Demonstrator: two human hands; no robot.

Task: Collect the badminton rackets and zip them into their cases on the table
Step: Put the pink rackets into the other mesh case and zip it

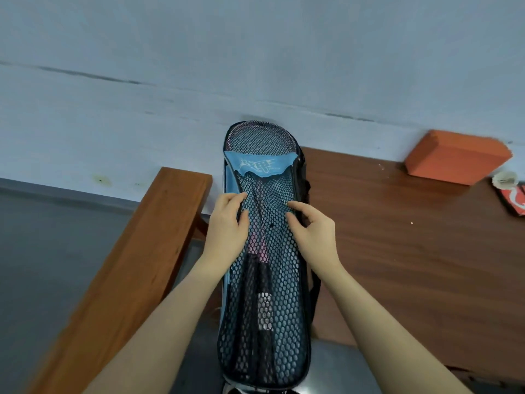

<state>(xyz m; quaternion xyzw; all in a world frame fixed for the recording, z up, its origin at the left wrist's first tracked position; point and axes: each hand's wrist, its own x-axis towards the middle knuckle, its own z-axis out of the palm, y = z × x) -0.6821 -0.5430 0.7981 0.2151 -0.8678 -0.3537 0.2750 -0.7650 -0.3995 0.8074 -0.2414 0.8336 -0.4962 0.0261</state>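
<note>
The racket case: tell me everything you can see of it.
The racket case is long and narrow, blue with black edging, a black mesh front and a blue printed panel near the far end. It lies lengthwise away from the person, along the left edge of the brown table. Its far end is open, showing a racket head; handles show through the mesh. The left hand and right hand pinch the mesh at each side.

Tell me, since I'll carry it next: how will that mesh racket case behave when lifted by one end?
The mesh racket case looks soft: its netting puckers where the left hand and right hand pinch it, so it would probably sag. The rackets inside likely stiffen it lengthwise. The top looks open, so a racket head might slide out.
</note>
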